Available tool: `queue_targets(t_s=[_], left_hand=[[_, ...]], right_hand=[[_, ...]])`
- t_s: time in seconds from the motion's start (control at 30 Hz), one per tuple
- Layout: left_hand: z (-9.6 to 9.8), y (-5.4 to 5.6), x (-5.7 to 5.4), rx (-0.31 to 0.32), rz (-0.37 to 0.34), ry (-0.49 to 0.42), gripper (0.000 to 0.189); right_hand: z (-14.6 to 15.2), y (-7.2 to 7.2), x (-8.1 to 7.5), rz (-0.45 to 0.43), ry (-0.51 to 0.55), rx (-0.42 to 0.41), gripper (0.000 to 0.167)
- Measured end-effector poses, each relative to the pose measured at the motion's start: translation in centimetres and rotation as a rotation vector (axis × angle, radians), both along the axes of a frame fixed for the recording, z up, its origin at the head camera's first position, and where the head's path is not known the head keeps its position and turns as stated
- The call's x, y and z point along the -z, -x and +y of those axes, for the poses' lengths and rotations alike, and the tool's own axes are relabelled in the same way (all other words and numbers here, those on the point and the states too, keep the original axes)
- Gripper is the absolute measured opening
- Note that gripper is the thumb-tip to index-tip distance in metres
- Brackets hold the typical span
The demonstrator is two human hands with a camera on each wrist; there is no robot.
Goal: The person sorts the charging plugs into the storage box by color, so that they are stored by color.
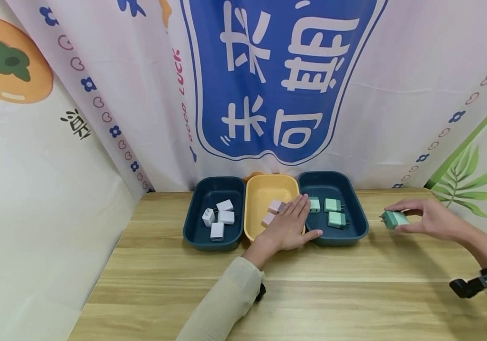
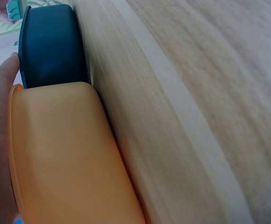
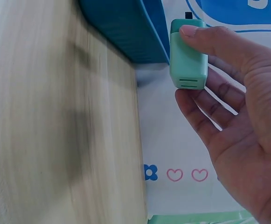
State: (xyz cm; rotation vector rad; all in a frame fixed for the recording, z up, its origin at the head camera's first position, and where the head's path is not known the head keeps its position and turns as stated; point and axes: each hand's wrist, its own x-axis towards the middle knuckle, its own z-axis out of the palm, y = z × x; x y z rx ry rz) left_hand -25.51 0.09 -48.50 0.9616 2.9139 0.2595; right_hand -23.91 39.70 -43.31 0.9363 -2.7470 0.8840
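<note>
My right hand point(image 1: 428, 219) pinches a two-tone green plug-in charger point(image 3: 189, 58) between thumb and fingers, right of the bins and above the table. The charger's prongs point left in the head view. My left hand point(image 1: 288, 225) lies with its fingers straight across the yellow bin point(image 1: 269, 182), its thumb and fingertips at the edge of the right dark blue bin point(image 1: 354, 229). Inside that blue bin are several green chargers point(image 1: 336, 219). Pink chargers point(image 1: 267, 219) sit in the yellow bin, partly hidden by my left hand.
The left dark blue bin point(image 1: 192, 232) holds several white chargers point(image 1: 217, 232). All three bins stand side by side at the back of the wooden table point(image 1: 333, 293), against a printed curtain point(image 1: 162, 118).
</note>
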Motion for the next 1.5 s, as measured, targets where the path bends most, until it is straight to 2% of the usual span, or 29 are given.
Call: queue_targets(t_s=[0.43,0.63,0.77,1.1,1.5], left_hand=[[0.0,-0.1,-0.2,0.002,0.0,0.0,0.097],[-0.1,-0.1,-0.2,0.002,-0.002,-0.003,0.096],[-0.1,-0.1,-0.1,0.003,0.0,-0.004,0.097],[-0.1,-0.2,-0.3,0.003,-0.008,-0.003,0.096],[-0.1,-0.2,-0.3,0.004,-0.011,-0.003,0.096]], right_hand=[[-3.0,0.5,-1.9,0.006,-0.105,0.073,0.045],[-4.2,1.0,-2.0,-0.061,-0.048,0.011,0.044],[-4.7,1.4,-1.9,-0.067,-0.024,-0.017,0.044],[-6.3,1.9,-2.1,-0.067,-0.027,-0.037,0.042],[-7.8,2.2,-1.2,-0.121,0.017,-0.057,0.04]])
